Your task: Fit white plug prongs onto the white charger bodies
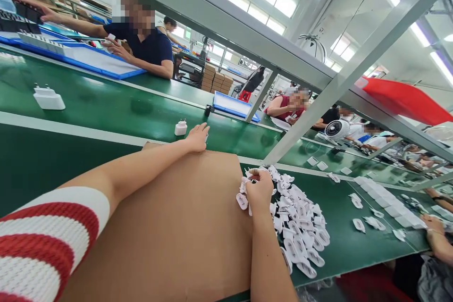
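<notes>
My left hand (198, 138) reaches over the green conveyor belt (148, 112). Its fingers curl round a small white piece, mostly hidden, that looks like a plug charger. Just left of that hand, a white plug charger (180, 127) stands on the belt with its pins up. Another white plug charger (49, 98) stands farther left. My right hand (260, 188) is at the near-left edge of a heap of white plastic parts (300, 222), thumb and fingers pinched on one of them. Some parts at the fingertips are partly covered.
Brown cardboard (170, 222) lies under my arms. A grey metal frame post (304, 118) slants up beside the belt. Across it, a person (152, 52) works by blue-rimmed trays (106, 61). White boxes (385, 200) and loose parts lie right, near another person's hand (433, 224).
</notes>
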Tool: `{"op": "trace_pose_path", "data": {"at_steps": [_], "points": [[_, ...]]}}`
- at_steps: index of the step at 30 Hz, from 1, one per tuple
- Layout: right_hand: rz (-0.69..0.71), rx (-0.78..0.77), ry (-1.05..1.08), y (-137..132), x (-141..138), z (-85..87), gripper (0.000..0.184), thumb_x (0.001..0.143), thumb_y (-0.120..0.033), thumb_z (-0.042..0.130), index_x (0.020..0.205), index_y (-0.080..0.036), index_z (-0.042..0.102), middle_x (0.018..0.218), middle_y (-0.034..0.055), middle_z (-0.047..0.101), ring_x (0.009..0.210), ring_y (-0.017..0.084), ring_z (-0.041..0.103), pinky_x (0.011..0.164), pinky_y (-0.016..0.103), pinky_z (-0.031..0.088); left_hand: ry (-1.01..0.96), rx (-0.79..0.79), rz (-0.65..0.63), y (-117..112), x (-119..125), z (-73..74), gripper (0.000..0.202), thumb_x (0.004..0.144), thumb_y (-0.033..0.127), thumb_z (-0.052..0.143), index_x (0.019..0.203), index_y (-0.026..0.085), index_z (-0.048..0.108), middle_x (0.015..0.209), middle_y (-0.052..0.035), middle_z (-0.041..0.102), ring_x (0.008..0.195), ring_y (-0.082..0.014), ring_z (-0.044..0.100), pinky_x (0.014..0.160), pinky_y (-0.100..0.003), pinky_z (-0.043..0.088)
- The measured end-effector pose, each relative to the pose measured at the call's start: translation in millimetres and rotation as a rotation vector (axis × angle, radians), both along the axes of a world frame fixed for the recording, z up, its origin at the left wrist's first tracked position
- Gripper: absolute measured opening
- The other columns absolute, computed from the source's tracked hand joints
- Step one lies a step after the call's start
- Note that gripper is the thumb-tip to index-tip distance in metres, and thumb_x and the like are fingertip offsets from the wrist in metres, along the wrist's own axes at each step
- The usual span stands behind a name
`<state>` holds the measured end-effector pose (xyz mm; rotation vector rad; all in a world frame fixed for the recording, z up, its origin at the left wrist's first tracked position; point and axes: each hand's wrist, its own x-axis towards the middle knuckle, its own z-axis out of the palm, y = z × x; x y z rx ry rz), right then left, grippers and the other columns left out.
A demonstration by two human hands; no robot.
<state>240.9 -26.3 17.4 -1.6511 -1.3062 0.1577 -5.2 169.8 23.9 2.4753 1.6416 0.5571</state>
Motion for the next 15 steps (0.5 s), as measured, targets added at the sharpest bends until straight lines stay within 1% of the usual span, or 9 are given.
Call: {"op": "trace_pose_path", "data": {"at_steps": [2, 3, 5, 7, 9, 11, 12, 13, 15], "points": [[0.108, 0.052, 0.112, -1.6, -11.1, -1.1, 0.032, 0.071, -0.027, 0.068, 0.102, -0.018, 0.072, 0.098, 0.0050, 0.063, 0.080, 0.019, 0.063, 0.082, 0.038, 0.055, 0.017, -0.053, 0.010, 9.0, -2.4, 0.0, 0.072, 0.075, 0.013, 0.061, 0.147, 0.015, 0.051, 0.153, -0.0179, 0.046, 0.136, -0.0344, 0.050, 0.115, -0.043, 0.042], [0.186, 0.057, 0.188, -2.8, -18.9, -1.9, 0.039, 0.072, -0.029, 0.069, 0.109, -0.019, 0.072, 0.098, 0.0046, 0.063, 0.080, 0.018, 0.062, 0.079, 0.036, 0.056, 0.023, -0.064, 0.017, 11.1, -5.2, 1.1, 0.065, 0.077, 0.013, 0.060, 0.142, 0.015, 0.055, 0.147, -0.0175, 0.051, 0.129, -0.0323, 0.055, 0.110, -0.040, 0.046], [0.364, 0.021, 0.345, -6.3, -36.5, -3.5, 0.045, 0.075, -0.032, 0.070, 0.118, -0.020, 0.072, 0.100, 0.0044, 0.062, 0.079, 0.017, 0.062, 0.071, 0.032, 0.057, 0.027, -0.053, 0.029, 8.7, -12.0, 6.3, 0.051, 0.082, 0.016, 0.059, 0.133, 0.015, 0.062, 0.137, -0.0170, 0.055, 0.122, -0.0304, 0.059, 0.105, -0.037, 0.050], [0.528, -0.053, 0.433, -10.6, -53.0, -4.7, 0.038, 0.077, -0.032, 0.069, 0.113, -0.021, 0.076, 0.101, 0.0052, 0.062, 0.081, 0.017, 0.064, 0.068, 0.030, 0.057, 0.021, -0.016, 0.015, -2.5, -16.7, 14.8, 0.039, 0.086, 0.021, 0.060, 0.124, 0.016, 0.066, 0.130, -0.0164, 0.056, 0.121, -0.0305, 0.059, 0.104, -0.038, 0.049], [0.627, -0.138, 0.400, -14.4, -64.1, -5.0, 0.028, 0.078, -0.026, 0.067, 0.103, -0.022, 0.080, 0.103, 0.0061, 0.063, 0.087, 0.019, 0.066, 0.072, 0.031, 0.058, 0.004, 0.022, -0.032, -19.5, -17.4, 23.6, 0.032, 0.089, 0.029, 0.061, 0.118, 0.016, 0.066, 0.126, -0.0149, 0.056, 0.118, -0.0301, 0.060, 0.104, -0.038, 0.049], [0.640, -0.221, 0.298, -15.8, -68.0, -4.0, 0.029, 0.076, -0.016, 0.066, 0.101, -0.022, 0.080, 0.103, 0.0056, 0.063, 0.091, 0.019, 0.067, 0.079, 0.032, 0.058, -0.028, 0.044, -0.100, -37.3, -15.8, 28.7, 0.036, 0.090, 0.042, 0.063, 0.115, 0.017, 0.066, 0.121, -0.0130, 0.058, 0.110, -0.0288, 0.062, 0.099, -0.038, 0.050], [0.625, -0.258, 0.239, -15.3, -67.5, -3.3, 0.032, 0.074, -0.013, 0.067, 0.102, -0.022, 0.080, 0.103, 0.0049, 0.063, 0.091, 0.018, 0.067, 0.083, 0.032, 0.058, -0.048, 0.052, -0.129, -45.0, -14.7, 28.8, 0.039, 0.090, 0.048, 0.063, 0.113, 0.017, 0.065, 0.117, -0.0119, 0.059, 0.103, -0.0278, 0.064, 0.093, -0.038, 0.052], [0.603, -0.285, 0.179, -14.1, -65.7, -2.4, 0.034, 0.072, -0.010, 0.068, 0.102, -0.022, 0.080, 0.103, 0.0039, 0.064, 0.090, 0.017, 0.066, 0.085, 0.032, 0.057, -0.078, 0.057, -0.175, -51.8, -13.8, 27.1, 0.042, 0.089, 0.054, 0.062, 0.110, 0.019, 0.065, 0.110, -0.0099, 0.060, 0.095, -0.0259, 0.065, 0.084, -0.036, 0.052], [0.557, -0.322, 0.055, -10.3, -59.4, -0.5, 0.033, 0.069, -0.007, 0.071, 0.097, -0.023, 0.079, 0.100, 0.0020, 0.065, 0.088, 0.017, 0.066, 0.086, 0.031, 0.056, -0.131, 0.042, -0.264, -63.8, -11.7, 19.7, 0.045, 0.085, 0.062, 0.063, 0.103, 0.020, 0.064, 0.099, -0.0069, 0.060, 0.085, -0.0230, 0.063, 0.075, -0.033, 0.050]]}}
